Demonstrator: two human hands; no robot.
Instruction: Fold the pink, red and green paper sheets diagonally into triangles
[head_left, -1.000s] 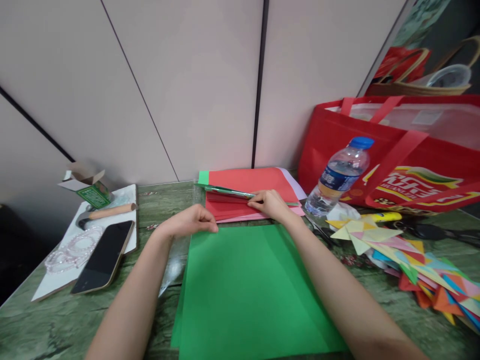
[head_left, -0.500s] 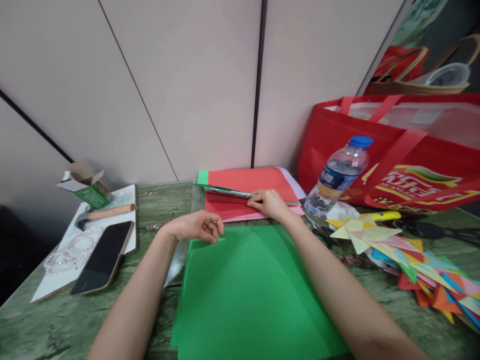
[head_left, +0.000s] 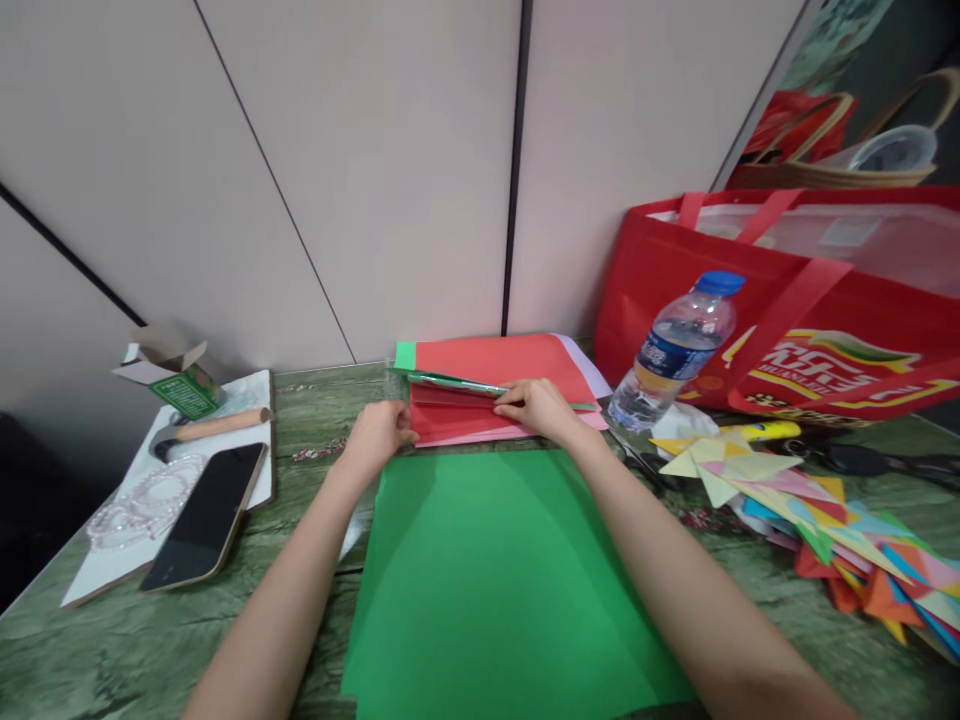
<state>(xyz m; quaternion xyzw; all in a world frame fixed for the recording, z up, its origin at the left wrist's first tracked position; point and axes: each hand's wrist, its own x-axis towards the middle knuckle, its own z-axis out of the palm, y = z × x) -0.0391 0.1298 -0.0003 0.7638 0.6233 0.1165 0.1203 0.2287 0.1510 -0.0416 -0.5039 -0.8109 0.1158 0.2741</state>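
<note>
Running crosswise, shiny green strip [head_left: 450, 382], left end farther off; right hand [head_left: 541, 408] pinching mid-length; left hand [head_left: 381, 432] curled narrow beside red paper [head_left: 457, 425], grip unclear

I have my left forearm [head_left: 289, 575] and right forearm [head_left: 667, 560] slanted toward the tabletop's [head_left: 307, 410] far edge. My left hand [head_left: 380, 430] turns inward at the wrist, fingers curled; my right hand [head_left: 543, 408], back uppermost, angles leftward, thumb and fingers pinched together.
</note>
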